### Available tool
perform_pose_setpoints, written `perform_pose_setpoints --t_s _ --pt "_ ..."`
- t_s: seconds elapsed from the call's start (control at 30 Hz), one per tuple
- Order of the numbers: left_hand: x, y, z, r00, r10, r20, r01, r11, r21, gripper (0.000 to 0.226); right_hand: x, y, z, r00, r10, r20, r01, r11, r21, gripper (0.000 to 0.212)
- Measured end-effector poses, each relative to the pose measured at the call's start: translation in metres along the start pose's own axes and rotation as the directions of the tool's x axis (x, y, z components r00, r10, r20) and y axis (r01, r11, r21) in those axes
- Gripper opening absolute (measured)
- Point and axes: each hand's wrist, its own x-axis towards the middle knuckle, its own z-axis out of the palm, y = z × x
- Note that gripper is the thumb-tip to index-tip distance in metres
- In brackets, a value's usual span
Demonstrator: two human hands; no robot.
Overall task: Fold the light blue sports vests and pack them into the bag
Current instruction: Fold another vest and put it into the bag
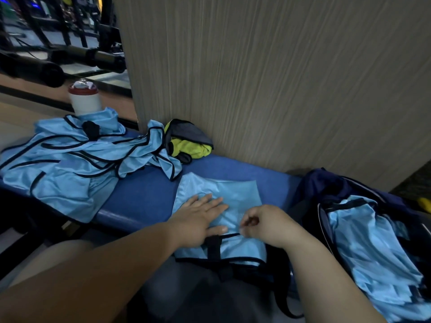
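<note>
A light blue vest [235, 194] with black trim lies partly folded on the blue bench [144, 194] in front of me. My left hand [200, 220] rests flat on it with straight fingers. My right hand [265, 223] has curled fingers that pinch the vest's fabric near its black edge. At the left sits a heap of unfolded light blue vests [70, 159]. A dark navy bag [326, 185] stands open at the right, with folded light blue vests [373, 248] inside it.
A white cup with a red lid [85, 99] stands behind the heap. A yellow and grey garment [189, 143] lies against the wood-grain wall panel [279, 78]. Dark gym equipment [70, 57] fills the far left background.
</note>
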Motion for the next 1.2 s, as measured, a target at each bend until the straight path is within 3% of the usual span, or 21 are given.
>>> perform_pose_setpoints --t_s 0.07,0.13,0.2,0.23,0.27,0.33,0.43,0.57,0.63,0.7,0.83,0.9,1.0,1.07,1.13,1.2 --pt "0.000 -0.004 -0.002 0.999 -0.014 -0.038 0.009 0.993 -0.120 0.074 0.002 0.001 0.001 0.995 0.054 -0.078 -0.047 0.995 0.089 0.010" --pt "-0.003 -0.006 -0.004 0.965 -0.079 -0.248 0.012 0.966 -0.258 0.067 0.004 0.003 0.000 0.975 0.128 -0.183 -0.099 0.983 0.157 0.012" --pt "-0.004 -0.010 -0.010 0.848 -0.255 -0.464 0.115 0.944 -0.308 0.048 0.005 0.004 -0.001 0.945 0.194 -0.263 -0.158 0.976 0.151 0.017" --pt "-0.003 -0.014 -0.014 0.783 -0.373 -0.498 0.218 0.914 -0.342 0.040 0.006 0.005 0.000 0.934 0.214 -0.285 -0.174 0.972 0.158 0.022" --pt "-0.002 -0.018 -0.019 0.730 -0.488 -0.479 0.315 0.861 -0.399 0.042 0.006 0.006 0.001 0.927 0.229 -0.297 -0.184 0.968 0.169 0.029" --pt "0.004 -0.032 -0.028 0.690 -0.658 -0.302 0.450 0.716 -0.533 0.058 0.009 0.008 0.004 0.920 0.249 -0.303 -0.197 0.962 0.191 0.047" --pt "0.013 -0.051 -0.040 0.728 -0.682 -0.072 0.495 0.595 -0.633 0.079 0.015 0.010 0.006 0.918 0.288 -0.274 -0.242 0.952 0.189 0.064" --pt "0.020 -0.053 -0.051 0.785 -0.619 -0.015 0.501 0.650 -0.572 0.099 0.025 0.012 0.002 0.932 0.329 -0.153 -0.289 0.928 0.233 0.061" --pt "0.021 -0.051 -0.055 0.795 -0.606 0.020 0.539 0.692 -0.480 0.092 0.028 0.013 0.000 0.941 0.330 -0.076 -0.286 0.893 0.347 0.053" --pt "0.023 -0.050 -0.058 0.811 -0.582 0.063 0.553 0.726 -0.409 0.070 0.029 0.012 -0.001 0.944 0.331 -0.018 -0.290 0.852 0.435 0.051" --pt "0.030 -0.048 -0.061 0.860 -0.511 0.018 0.445 0.731 -0.517 0.042 0.029 0.011 -0.004 0.951 0.309 -0.013 -0.238 0.760 0.605 0.035" --pt "0.036 -0.049 -0.064 0.856 -0.511 -0.077 0.368 0.708 -0.603 0.042 0.032 0.013 -0.005 0.951 0.305 -0.056 -0.170 0.663 0.729 0.024" --pt "0.043 -0.053 -0.073 0.837 -0.485 -0.253 0.152 0.651 -0.744 0.028 0.035 0.014 -0.006 0.923 0.336 -0.188 -0.022 0.533 0.846 0.028" --pt "0.047 -0.054 -0.082 0.815 -0.443 -0.372 0.005 0.649 -0.761 0.029 0.037 0.012 -0.007 0.877 0.364 -0.315 0.042 0.594 0.803 0.030" --pt "0.047 -0.053 -0.090 0.810 -0.405 -0.424 -0.056 0.666 -0.744 0.033 0.036 0.012 -0.008 0.835 0.327 -0.442 0.071 0.733 0.676 0.028" --pt "0.042 -0.051 -0.095 0.863 -0.322 -0.388 -0.085 0.666 -0.741 0.037 0.035 0.015 -0.010 0.812 0.246 -0.529 0.061 0.866 0.496 0.023"
